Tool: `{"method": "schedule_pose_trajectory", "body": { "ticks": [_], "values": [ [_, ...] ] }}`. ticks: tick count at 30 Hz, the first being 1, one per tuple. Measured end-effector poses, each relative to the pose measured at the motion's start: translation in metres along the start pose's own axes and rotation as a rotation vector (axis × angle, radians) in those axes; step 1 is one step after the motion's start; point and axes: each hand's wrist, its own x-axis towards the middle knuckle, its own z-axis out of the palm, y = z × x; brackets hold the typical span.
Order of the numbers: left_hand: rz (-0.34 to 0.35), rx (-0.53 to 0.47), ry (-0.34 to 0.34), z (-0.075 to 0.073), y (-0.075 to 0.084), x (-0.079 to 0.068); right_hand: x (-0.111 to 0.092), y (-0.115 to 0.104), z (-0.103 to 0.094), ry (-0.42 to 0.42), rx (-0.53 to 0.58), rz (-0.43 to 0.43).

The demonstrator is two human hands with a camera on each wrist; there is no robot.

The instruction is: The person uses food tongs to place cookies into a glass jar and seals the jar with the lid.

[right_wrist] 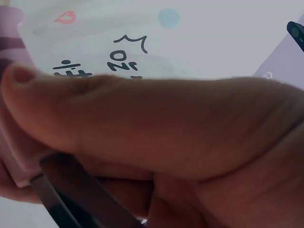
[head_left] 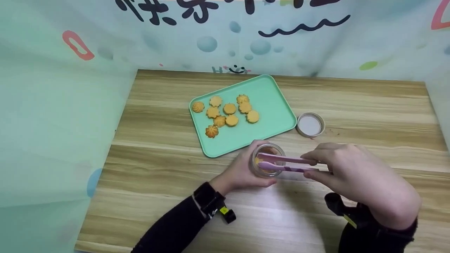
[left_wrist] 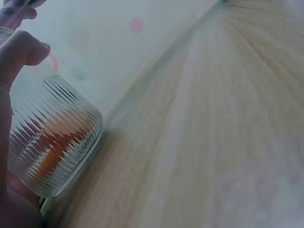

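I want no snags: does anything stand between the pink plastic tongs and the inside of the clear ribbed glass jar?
Nothing visible does: the tips of the tongs are inside the open mouth of the jar. The round silver-rimmed lid lies beside the green rectangular tray.

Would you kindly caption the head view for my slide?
Left hand grips a jar; right hand holds pink tongs inside, near a tray of cookies.

Behind the fingers of the right hand, 1 end of the pink tongs is hidden (head view).
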Motion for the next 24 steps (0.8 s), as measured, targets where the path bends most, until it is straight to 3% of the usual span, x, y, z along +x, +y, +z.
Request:
{"method": "schedule_pose_trajectory", "body": {
  "ticks": [5, 9, 12, 18, 24],
  "values": [
    [-0.004, -0.030, -0.011, 0.000, -0.002, 0.000, 0.001, 0.000, 0.000, 0.074, 0.017, -0.053],
    [-0.017, 0.045, 0.004, 0.000, -0.002, 0.000, 0.004, 0.002, -0.001, 0.179, 0.024, -0.113],
    [-0.017, 0.092, 0.017, 0.000, 0.000, 0.001, 0.008, 0.006, -0.003, 0.235, 0.013, -0.105],
    [-0.006, 0.057, 0.018, 0.000, -0.001, 0.000, 0.031, 0.022, 0.003, 0.259, 0.008, -0.026],
    [0.022, 0.050, 0.012, 0.000, -0.003, 0.001, 0.068, 0.045, 0.029, 0.214, 0.059, 0.123]
  ]
}}
